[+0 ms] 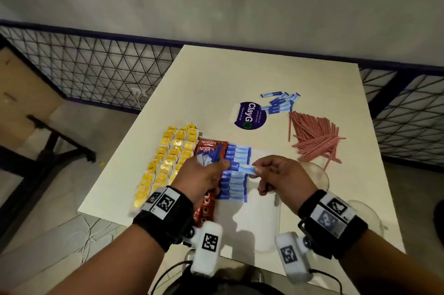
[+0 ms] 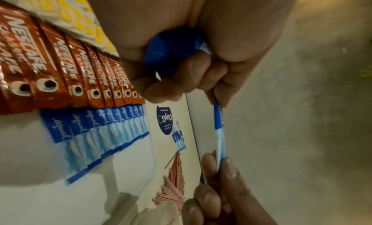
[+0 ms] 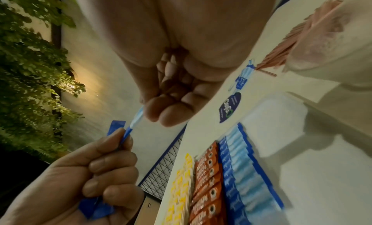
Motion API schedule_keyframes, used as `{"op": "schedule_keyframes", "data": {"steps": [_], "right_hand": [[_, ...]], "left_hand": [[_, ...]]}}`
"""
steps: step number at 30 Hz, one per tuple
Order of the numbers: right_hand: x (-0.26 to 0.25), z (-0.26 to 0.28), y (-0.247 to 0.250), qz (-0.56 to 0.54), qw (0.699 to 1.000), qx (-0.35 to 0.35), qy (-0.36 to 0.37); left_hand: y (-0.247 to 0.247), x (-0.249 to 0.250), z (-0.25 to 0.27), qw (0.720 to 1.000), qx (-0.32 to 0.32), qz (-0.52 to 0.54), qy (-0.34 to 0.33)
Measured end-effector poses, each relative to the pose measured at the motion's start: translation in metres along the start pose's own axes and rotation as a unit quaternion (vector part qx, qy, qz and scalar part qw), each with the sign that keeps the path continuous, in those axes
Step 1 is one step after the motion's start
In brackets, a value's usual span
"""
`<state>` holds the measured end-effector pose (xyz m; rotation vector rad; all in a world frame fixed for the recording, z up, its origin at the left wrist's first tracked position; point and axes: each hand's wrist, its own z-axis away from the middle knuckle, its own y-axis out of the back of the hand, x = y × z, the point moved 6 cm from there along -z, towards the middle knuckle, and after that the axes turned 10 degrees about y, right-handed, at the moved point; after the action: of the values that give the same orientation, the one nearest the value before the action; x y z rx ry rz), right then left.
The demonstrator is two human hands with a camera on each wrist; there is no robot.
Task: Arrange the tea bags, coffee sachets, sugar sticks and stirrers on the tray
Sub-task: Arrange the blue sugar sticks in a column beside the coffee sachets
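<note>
On the clear tray (image 1: 263, 220) lie rows of yellow tea bags (image 1: 168, 162), red coffee sachets (image 1: 209, 144) and blue sugar sticks (image 1: 236, 184). My left hand (image 1: 216, 162) grips a bunch of sugar sticks (image 2: 171, 53) above the sachets. One sugar stick (image 1: 247, 169) stretches between the hands: the left thumb and fingers hold its dark blue end, and my right hand (image 1: 258, 169) pinches its pale end (image 2: 219, 142). Loose sugar sticks (image 1: 280, 102) and a heap of pink stirrers (image 1: 314, 138) lie on the table beyond the tray.
A round dark blue sticker (image 1: 249, 115) sits on the white table (image 1: 216, 73) behind the tray. A wire mesh fence (image 1: 101, 69) runs behind the table, and the floor drops off at the left. A dark table frame (image 1: 48, 145) stands at the far left.
</note>
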<state>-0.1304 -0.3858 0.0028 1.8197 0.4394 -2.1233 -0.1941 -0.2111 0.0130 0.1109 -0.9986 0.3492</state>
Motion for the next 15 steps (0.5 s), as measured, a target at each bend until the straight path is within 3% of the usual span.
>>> {"op": "schedule_keyframes", "data": {"steps": [5,11,15], "right_hand": [[0.03,0.011,-0.007,-0.004,0.997,0.0,-0.083],[0.088,0.021,-0.008,0.034,0.979,0.044,-0.197],[0.116,0.032,-0.01,0.081,0.96,0.039,-0.264]], "left_hand": [[0.009,-0.018,-0.004,0.998,0.018,-0.053,0.017],[0.062,-0.04,-0.02,0.991,0.081,-0.092,0.063],[0.082,-0.043,-0.018,0.989,0.06,-0.121,0.063]]}}
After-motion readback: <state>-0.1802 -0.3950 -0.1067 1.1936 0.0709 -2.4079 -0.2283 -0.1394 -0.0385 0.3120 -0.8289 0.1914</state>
